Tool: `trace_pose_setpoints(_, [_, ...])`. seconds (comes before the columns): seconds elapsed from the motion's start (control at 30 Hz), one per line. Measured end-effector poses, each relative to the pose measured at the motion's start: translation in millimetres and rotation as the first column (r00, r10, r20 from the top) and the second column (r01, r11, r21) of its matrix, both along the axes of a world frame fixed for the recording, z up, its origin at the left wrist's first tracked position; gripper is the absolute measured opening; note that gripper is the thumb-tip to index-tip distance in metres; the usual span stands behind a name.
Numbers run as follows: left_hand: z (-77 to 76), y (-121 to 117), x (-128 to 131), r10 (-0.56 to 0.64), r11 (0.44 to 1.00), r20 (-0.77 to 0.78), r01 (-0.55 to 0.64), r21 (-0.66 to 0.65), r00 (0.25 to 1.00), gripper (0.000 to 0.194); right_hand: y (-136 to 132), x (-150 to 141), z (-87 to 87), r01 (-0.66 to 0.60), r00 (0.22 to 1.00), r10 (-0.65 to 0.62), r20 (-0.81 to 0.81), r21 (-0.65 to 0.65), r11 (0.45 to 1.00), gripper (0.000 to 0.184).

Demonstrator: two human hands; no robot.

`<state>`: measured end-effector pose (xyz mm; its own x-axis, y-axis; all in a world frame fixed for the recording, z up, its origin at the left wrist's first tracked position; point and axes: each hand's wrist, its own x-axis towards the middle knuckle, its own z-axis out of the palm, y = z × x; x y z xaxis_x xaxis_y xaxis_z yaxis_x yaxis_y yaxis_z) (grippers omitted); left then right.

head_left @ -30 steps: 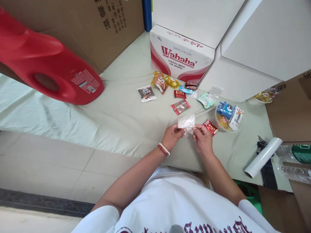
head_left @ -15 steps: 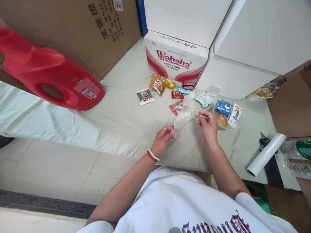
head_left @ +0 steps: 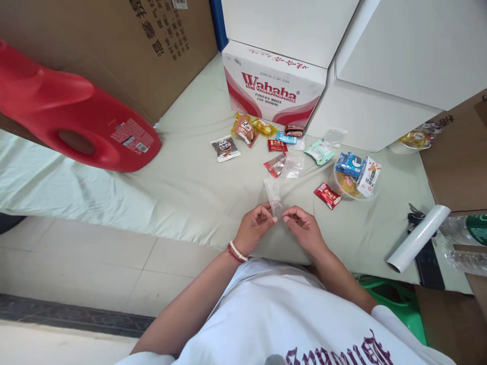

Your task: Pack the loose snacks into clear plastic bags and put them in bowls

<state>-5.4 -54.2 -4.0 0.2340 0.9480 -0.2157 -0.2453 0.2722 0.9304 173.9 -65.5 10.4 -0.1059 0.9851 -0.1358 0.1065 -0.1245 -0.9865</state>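
Near the front edge of the table, my left hand (head_left: 254, 228) pinches a small clear plastic bag (head_left: 273, 190). My right hand (head_left: 302, 230) is closed, its thumb and fingertips at the bag's near edge. The bag stands up above the fingers, its far end pointing away from me. Just beyond it lie another clear plastic bag (head_left: 292, 166) and a red-brown snack packet (head_left: 275, 165). To the right, a red snack packet (head_left: 327, 195) rests beside a clear round bowl (head_left: 359, 196) holding several wrapped snacks.
More wrapped snacks, among them a mint-green packet (head_left: 318, 152) and a dark packet (head_left: 225, 149), lie before a Wahaha carton (head_left: 272, 94). A big red jug (head_left: 87, 126) stands left. At right are a white roll (head_left: 418, 238), keys, a black phone-like object and plastic bottles.
My right hand has moved left and nearer to me, meeting my left hand at the bag. The red packet beside the bowl now shows where that hand was.
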Motion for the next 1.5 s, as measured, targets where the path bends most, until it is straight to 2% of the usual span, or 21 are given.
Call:
trace_pose_setpoints(0.13, [-1.8,-8.7,-0.3,-0.057,0.984,-0.2,0.089,0.156,0.978,0.029,6.7,-2.5,0.9,0.098,0.99,-0.109,-0.091,-0.118,0.988,0.034])
trace_pose_setpoints(0.23, [-1.4,-14.3,0.8,-0.09,0.95,-0.373,0.193,0.247,0.923,0.019,13.0,-8.8,-0.3,0.135,0.988,-0.142,-0.064,-0.102,0.986,0.035])
trace_pose_setpoints(0.33, [-0.5,-18.1,0.3,-0.125,0.917,-0.453,0.276,0.286,0.883,0.015,17.4,-13.9,-2.2,0.12,0.989,-0.128,-0.072,-0.101,0.988,0.03])
trace_pose_setpoints(0.47, [-0.9,-21.5,-5.9,-0.145,0.94,-0.397,0.252,0.232,0.906,0.018,19.1,-12.7,3.2,0.146,0.97,-0.182,-0.161,-0.211,0.967,0.028])
trace_pose_setpoints(0.57, [-2.2,-22.1,-16.7,-0.16,0.972,-0.238,0.195,0.129,0.958,0.025,20.9,-3.2,11.9,0.163,0.93,-0.264,-0.256,-0.357,0.92,0.027])
trace_pose_setpoints(0.67, [-2.4,-21.5,-33.7,-0.166,0.982,-0.078,0.172,0.077,0.983,0.033,23.5,11.7,17.8,0.167,0.863,-0.358,-0.356,-0.468,0.868,0.027])
trace_pose_setpoints(0.77, [1.4,-22.8,-54.8,-0.133,0.984,-0.055,0.138,0.111,0.99,0.032,21.9,27.1,17.2,0.196,0.846,-0.375,-0.379,-0.433,0.88,0.025])
trace_pose_setpoints(0.83, [7.0,-25.9,-69.1,-0.031,0.979,-0.166,0.064,0.193,0.986,0.028,16.9,35.8,13.1,0.253,0.869,-0.359,-0.341,-0.318,0.914,0.024])
trace_pose_setpoints(0.87, [10.5,-27.9,-75.9,0.045,0.963,-0.253,0.026,0.268,0.966,0.026,13.5,39.6,10.1,0.289,0.882,-0.355,-0.311,-0.239,0.927,0.023])
trace_pose_setpoints(0.93, [17.5,-32.3,-87.7,0.199,0.886,-0.426,0.024,0.463,0.883,0.023,6.1,45.7,2.8,0.331,0.911,-0.34,-0.233,-0.079,0.94,0.021])
trace_pose_setpoints(1.0, [22.8,-36.3,-96.1,0.283,0.768,-0.552,0.159,0.62,0.784,0.021,-0.3,49.6,-4.9,0.319,0.937,-0.312,-0.159,0.016,0.948,0.018])
trace_pose_setpoints(1.07, [25.5,-40.1,-100.6,0.23,0.667,-0.652,0.371,0.646,0.723,0.019,-4.5,50.6,-10.9,0.296,0.945,-0.291,-0.15,0.012,0.955,0.018])
trace_pose_setpoints(1.13, [26.3,-43.8,-100.9,0.067,0.6,-0.726,0.554,0.577,0.684,0.014,-6.5,49.2,-14.1,0.286,0.935,-0.287,-0.21,-0.033,0.958,0.019])
trace_pose_setpoints(1.17, [26.7,-45.4,-99.4,-0.015,0.586,-0.737,0.603,0.541,0.676,0.014,-7.0,47.8,-14.4,0.278,0.928,-0.281,-0.243,-0.049,0.959,0.019])
trace_pose_setpoints(1.2, [27.5,-46.4,-96.6,-0.072,0.594,-0.727,0.615,0.518,0.683,0.017,-7.2,46.1,-14.0,0.266,0.925,-0.27,-0.266,-0.052,0.963,0.019])
trace_pose_setpoints(1.23, [28.6,-46.7,-92.2,-0.09,0.629,-0.7,0.585,0.511,0.708,0.02,-7.4,44.2,-13.1,0.251,0.927,-0.252,-0.277,-0.04,0.967,0.018])
trace_pose_setpoints(1.27, [30.2,-45.9,-85.9,-0.068,0.689,-0.66,0.514,0.511,0.748,0.024,-7.4,42.3,-11.8,0.233,0.934,-0.228,-0.276,-0.015,0.972,0.017])
trace_pose_setpoints(1.33, [33.9,-40.3,-67.6,0.028,0.823,-0.554,0.296,0.486,0.832,0.029,-7.4,38.4,-8.5,0.187,0.953,-0.168,-0.251,0.056,0.981,0.015])
trace_pose_setpoints(1.4, [36.8,-29.7,-43.0,0.085,0.918,-0.429,0.097,0.385,0.9,0.026,-7.4,35.1,-4.5,0.137,0.972,-0.106,-0.21,0.139,0.981,0.011])
trace_pose_setpoints(1.5, [37.2,-9.7,-3.5,0.049,0.981,-0.261,0.002,0.194,0.964,0.02,-7.8,32.0,3.3,0.064,0.99,-0.031,-0.135,0.247,0.967,0.007])
